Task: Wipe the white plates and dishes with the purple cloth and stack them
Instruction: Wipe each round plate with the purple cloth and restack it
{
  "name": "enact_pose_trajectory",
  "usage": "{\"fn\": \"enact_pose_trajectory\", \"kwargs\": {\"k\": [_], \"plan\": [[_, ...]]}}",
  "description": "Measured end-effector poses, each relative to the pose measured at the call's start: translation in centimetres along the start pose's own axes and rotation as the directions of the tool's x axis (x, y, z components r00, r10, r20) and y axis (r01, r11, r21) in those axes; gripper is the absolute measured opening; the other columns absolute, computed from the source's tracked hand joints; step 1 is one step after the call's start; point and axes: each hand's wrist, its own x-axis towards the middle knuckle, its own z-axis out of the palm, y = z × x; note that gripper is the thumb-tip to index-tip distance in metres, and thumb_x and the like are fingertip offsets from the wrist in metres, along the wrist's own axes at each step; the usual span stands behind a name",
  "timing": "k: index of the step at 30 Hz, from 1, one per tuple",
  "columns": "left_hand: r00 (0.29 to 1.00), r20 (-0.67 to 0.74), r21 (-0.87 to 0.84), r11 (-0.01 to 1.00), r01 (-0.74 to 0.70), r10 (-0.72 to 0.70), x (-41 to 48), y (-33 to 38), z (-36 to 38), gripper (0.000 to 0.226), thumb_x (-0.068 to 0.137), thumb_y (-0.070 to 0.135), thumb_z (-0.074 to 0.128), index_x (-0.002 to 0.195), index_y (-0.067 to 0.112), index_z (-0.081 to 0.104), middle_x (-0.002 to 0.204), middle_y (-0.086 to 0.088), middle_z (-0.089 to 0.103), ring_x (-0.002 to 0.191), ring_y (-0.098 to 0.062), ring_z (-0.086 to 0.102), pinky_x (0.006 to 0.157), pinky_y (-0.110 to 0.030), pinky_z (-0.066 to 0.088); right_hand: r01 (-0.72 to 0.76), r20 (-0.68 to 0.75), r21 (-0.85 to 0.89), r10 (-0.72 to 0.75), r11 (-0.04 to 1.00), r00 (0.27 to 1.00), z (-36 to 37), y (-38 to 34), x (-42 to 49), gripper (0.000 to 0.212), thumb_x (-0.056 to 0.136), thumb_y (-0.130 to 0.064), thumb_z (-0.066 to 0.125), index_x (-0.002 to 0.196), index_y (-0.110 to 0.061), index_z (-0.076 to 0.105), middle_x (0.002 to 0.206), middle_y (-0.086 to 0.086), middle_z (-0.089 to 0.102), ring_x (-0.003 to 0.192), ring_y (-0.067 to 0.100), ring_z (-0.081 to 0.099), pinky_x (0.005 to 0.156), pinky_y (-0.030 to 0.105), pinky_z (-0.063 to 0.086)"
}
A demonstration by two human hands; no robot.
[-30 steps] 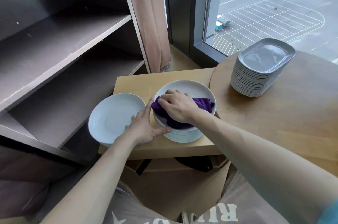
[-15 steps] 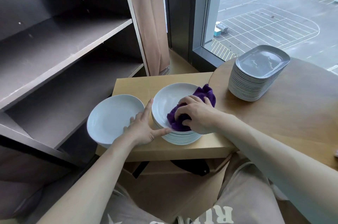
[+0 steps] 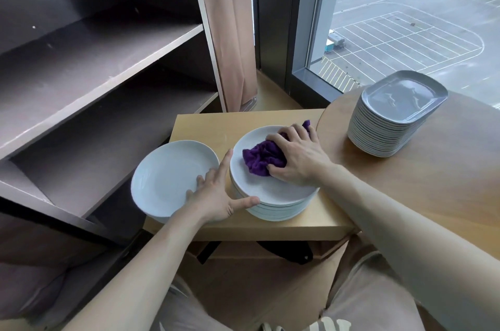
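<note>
I am in the middle of the wiping step. My right hand [image 3: 300, 157] grips the purple cloth [image 3: 259, 159], with the fingers curled over it and the thumb tucked at its near edge. It presses the bunched cloth down on the top plate [image 3: 270, 191] of the round stack [image 3: 278, 211]. The cloth sits on the far right part of that plate.

My left hand [image 3: 216, 195] holds nothing. Its fingers are straight, and the thumb touches the near left side of the stack to keep it from sliding.

One lone plate [image 3: 167, 176] lies just to the left on the small table [image 3: 286, 228], and it hangs a bit over the edge. A tall pile of square dishes [image 3: 389, 128] waits on the round table [image 3: 446, 190], far right.

I think the near left part of the top plate still needs a rub. Next I would sweep the cloth round that way. Then I would lift this plate over onto the lone plate, gently, so it does not tip off.
</note>
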Motion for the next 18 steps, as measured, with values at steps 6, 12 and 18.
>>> {"fn": "enact_pose_trajectory", "kwargs": {"k": [6,12,18], "plan": [[1.000,-0.024,0.004,1.000,-0.014,0.015,0.1,-0.1,0.2,0.133,0.037,0.108,0.048,0.137,0.071,-0.032,0.164,-0.003,0.024,0.150,-0.038,0.020,0.109,-0.067,0.029,0.007,0.003,0.061,-0.007,0.998,1.000,2.1,-4.6,1.8,0.056,0.088,-0.052,0.051,0.142,-0.046,0.038,0.156,0.003,0.031,0.144,0.041,0.025,0.117,0.069,0.010],[0.999,-0.039,0.032,0.999,-0.018,0.019,0.4,-0.3,0.6,0.137,0.028,0.113,0.034,0.136,0.068,-0.036,0.167,0.000,0.018,0.151,-0.039,0.019,0.108,-0.068,0.028,0.005,0.031,0.102,-0.008,0.995,0.999,1.5,-5.2,1.1,0.048,0.085,-0.051,0.052,0.132,-0.040,0.048,0.135,-0.002,0.045,0.129,0.035,0.036,0.116,0.066,0.012],[0.999,-0.044,0.041,0.999,-0.021,0.022,0.3,-0.2,0.6,0.138,0.027,0.113,0.033,0.139,0.067,-0.034,0.169,0.003,0.015,0.152,-0.038,0.016,0.108,-0.068,0.027,0.077,0.106,0.163,-0.095,0.984,0.990,0.3,-5.7,-1.2,0.044,0.083,-0.048,0.054,0.125,-0.036,0.057,0.131,-0.006,0.048,0.128,0.030,0.036,0.117,0.059,0.007]]}}
